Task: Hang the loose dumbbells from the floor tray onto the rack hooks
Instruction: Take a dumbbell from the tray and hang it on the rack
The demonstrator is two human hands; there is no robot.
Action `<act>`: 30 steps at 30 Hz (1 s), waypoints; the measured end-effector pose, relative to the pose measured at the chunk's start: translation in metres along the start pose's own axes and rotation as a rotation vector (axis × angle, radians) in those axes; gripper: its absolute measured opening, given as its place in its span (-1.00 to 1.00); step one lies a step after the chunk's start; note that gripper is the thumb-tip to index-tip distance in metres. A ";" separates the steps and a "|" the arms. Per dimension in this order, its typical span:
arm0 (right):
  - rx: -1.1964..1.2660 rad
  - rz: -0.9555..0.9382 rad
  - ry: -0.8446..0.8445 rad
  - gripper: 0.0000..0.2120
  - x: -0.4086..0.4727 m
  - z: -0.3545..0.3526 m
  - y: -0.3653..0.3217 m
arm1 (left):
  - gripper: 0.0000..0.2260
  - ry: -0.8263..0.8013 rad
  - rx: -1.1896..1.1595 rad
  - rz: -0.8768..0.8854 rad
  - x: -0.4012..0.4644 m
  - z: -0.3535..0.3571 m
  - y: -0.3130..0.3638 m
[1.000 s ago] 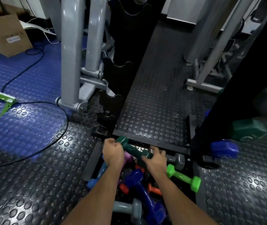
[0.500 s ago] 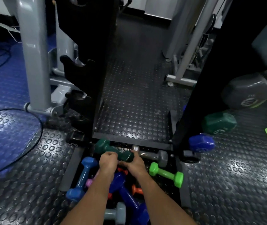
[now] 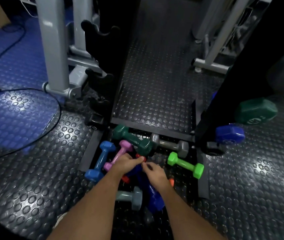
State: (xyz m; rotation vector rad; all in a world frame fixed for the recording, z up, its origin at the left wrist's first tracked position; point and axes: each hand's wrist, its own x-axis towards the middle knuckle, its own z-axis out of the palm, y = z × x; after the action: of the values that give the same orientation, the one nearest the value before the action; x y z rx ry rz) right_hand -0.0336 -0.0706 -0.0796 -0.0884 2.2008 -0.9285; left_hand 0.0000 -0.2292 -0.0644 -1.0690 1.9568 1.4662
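Observation:
The black floor tray (image 3: 89, 149) holds several loose dumbbells. A dark green dumbbell (image 3: 134, 139) lies at its back, a grey one (image 3: 170, 144) beside it. A blue dumbbell (image 3: 101, 160) and a pink one (image 3: 121, 152) lie to the left, a light green one (image 3: 185, 165) to the right. My left hand (image 3: 125, 163) hovers over the pile, fingers stretched toward a red dumbbell end (image 3: 140, 156). My right hand (image 3: 153, 172) is loosely curled above a dark blue dumbbell (image 3: 153, 196). Neither hand holds anything. Empty black rack hooks (image 3: 101, 32) rise at the left.
The rack's right upright (image 3: 224, 84) carries a hung dark green dumbbell (image 3: 255, 111) and a blue one (image 3: 229, 134). A grey machine leg (image 3: 54, 49) stands left, with a black cable (image 3: 51, 125) looping on the blue floor. A pale grey-blue dumbbell (image 3: 131, 196) lies nearest me.
Both hands held the dark green dumbbell; it now lies at the back of the tray, let go. My hands have drawn back over the middle of the pile.

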 end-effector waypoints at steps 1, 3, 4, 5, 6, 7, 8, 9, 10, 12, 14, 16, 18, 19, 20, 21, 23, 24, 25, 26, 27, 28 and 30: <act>-0.007 -0.010 -0.015 -0.69 -0.004 0.000 -0.001 | -0.25 -0.029 0.001 -0.011 0.001 0.002 -0.002; -0.066 -0.028 -0.018 -0.73 -0.008 -0.001 0.004 | -0.01 -0.017 0.095 -0.005 0.000 0.007 -0.003; -0.142 -0.040 0.004 -0.74 -0.009 -0.001 0.009 | 0.02 0.000 0.178 0.009 -0.002 0.010 -0.002; -0.227 -0.044 0.052 -0.75 -0.012 0.001 0.017 | 0.04 0.018 0.267 0.031 -0.003 0.013 -0.002; -0.297 -0.046 0.131 -0.74 -0.015 0.002 0.026 | 0.01 0.035 0.344 0.067 -0.006 0.016 0.000; -0.348 -0.023 0.224 -0.72 -0.020 0.002 0.034 | -0.06 0.048 0.397 0.085 -0.007 0.018 0.002; -0.377 0.035 0.310 -0.68 -0.025 0.003 0.042 | -0.17 0.064 0.429 0.107 -0.008 0.019 0.003; -0.378 0.110 0.368 -0.62 -0.032 0.003 0.052 | -0.28 0.077 0.452 0.117 -0.009 0.019 0.004; -0.350 0.196 0.389 -0.54 -0.036 0.003 0.061 | -0.38 0.093 0.477 0.131 -0.010 0.019 0.004; -0.190 0.434 0.311 -0.30 -0.036 0.008 0.085 | -0.45 0.121 0.529 0.159 -0.017 0.018 0.006; 0.061 0.671 0.120 -0.19 -0.030 0.013 0.099 | -0.44 0.134 0.573 0.191 -0.022 0.021 0.007; 0.344 0.767 0.016 -0.40 -0.027 0.015 0.099 | -0.38 0.140 0.595 0.220 -0.025 0.022 0.009; 0.445 0.740 0.021 -0.58 -0.032 0.010 0.087 | -0.33 0.149 0.598 0.257 -0.029 0.019 0.014; 0.458 0.709 0.030 -0.62 -0.035 0.007 0.080 | -0.33 0.164 0.589 0.281 -0.030 0.017 0.017; 0.470 0.668 0.044 -0.67 -0.036 0.002 0.074 | -0.35 0.182 0.575 0.301 -0.032 0.013 0.020; 0.474 0.627 0.070 -0.72 -0.036 -0.002 0.068 | -0.39 0.202 0.553 0.318 -0.035 0.008 0.023; 0.454 0.550 0.150 -0.71 -0.032 -0.010 0.055 | -0.47 0.244 0.483 0.328 -0.039 -0.003 0.028; 0.408 0.506 0.204 -0.66 -0.029 -0.012 0.048 | -0.47 0.259 0.438 0.315 -0.041 -0.010 0.029; 0.343 0.463 0.262 -0.60 -0.027 -0.013 0.041 | -0.44 0.275 0.395 0.301 -0.043 -0.017 0.031; 0.293 0.420 0.308 -0.55 -0.024 -0.015 0.033 | -0.41 0.290 0.363 0.283 -0.046 -0.023 0.032; 0.256 0.390 0.350 -0.54 -0.020 -0.017 0.025 | -0.38 0.300 0.338 0.261 -0.048 -0.030 0.034; 0.237 0.353 0.375 -0.55 -0.018 -0.021 0.015 | -0.38 0.306 0.315 0.240 -0.051 -0.036 0.036; 0.179 0.264 0.425 -0.58 -0.018 -0.032 -0.010 | -0.42 0.306 0.237 0.191 -0.057 -0.049 0.038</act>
State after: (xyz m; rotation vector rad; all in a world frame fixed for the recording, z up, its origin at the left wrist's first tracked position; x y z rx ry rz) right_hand -0.0436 -0.0530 -0.0468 0.5152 2.4169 -1.0595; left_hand 0.0065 -0.2532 0.0159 -1.0732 2.4356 1.1746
